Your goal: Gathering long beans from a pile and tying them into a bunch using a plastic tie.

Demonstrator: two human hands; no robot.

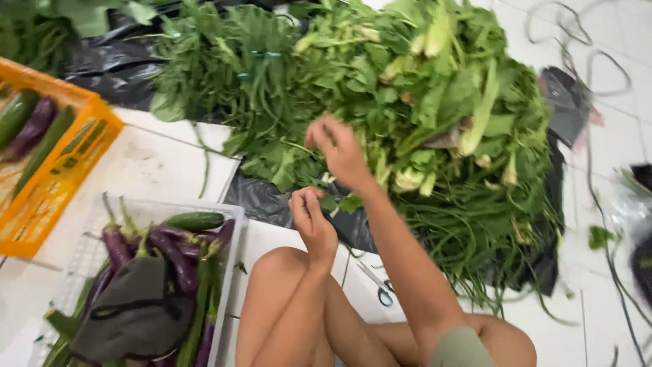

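White crate point(231, 224) holds purple eggplants point(170, 248); orange crate point(81, 146) holds more.

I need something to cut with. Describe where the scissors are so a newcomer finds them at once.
Start at the big heap of greens on black plastic. Come down to the white floor beside the person's right forearm. The scissors lie there, the only metal thing, with blue-grey handle loops.
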